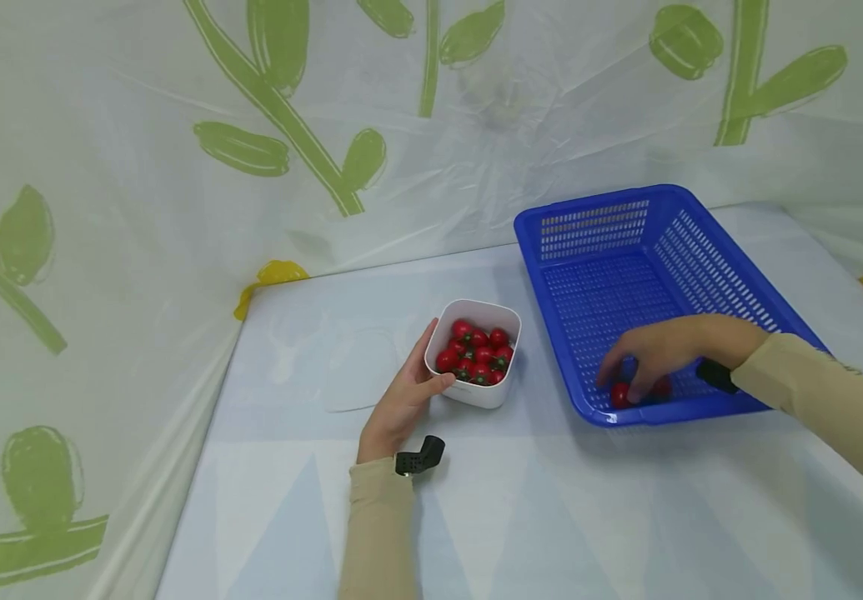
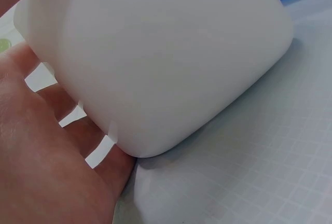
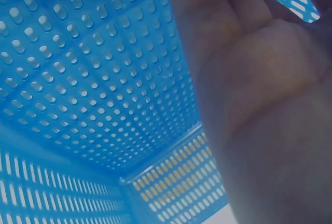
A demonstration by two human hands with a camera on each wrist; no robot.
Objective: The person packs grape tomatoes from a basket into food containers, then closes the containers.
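A square white plastic container [image 1: 479,394] stands on the table, filled with several red cherry tomatoes [image 1: 483,354] with green stems. My left hand [image 1: 399,404] holds it from the left, thumb at the near rim and fingers along the side. In the left wrist view, the container's wall [image 2: 171,73] carries dark lettering at its top. Reaching down into a blue plastic basket [image 1: 551,333], my right hand [image 1: 659,350] has thumb and fingers around a cherry tomato [image 1: 621,395] near the front wall. More red shows beside the thumb, partly hidden. The right wrist view shows only the palm and the basket's slotted mesh.
A flat translucent lid [image 1: 359,371] lies on the table left of the container. A white curtain [image 1: 431,200] with green leaf prints hangs behind and to the left. Yellow patches [image 1: 281,272] show at the table's back left corner.
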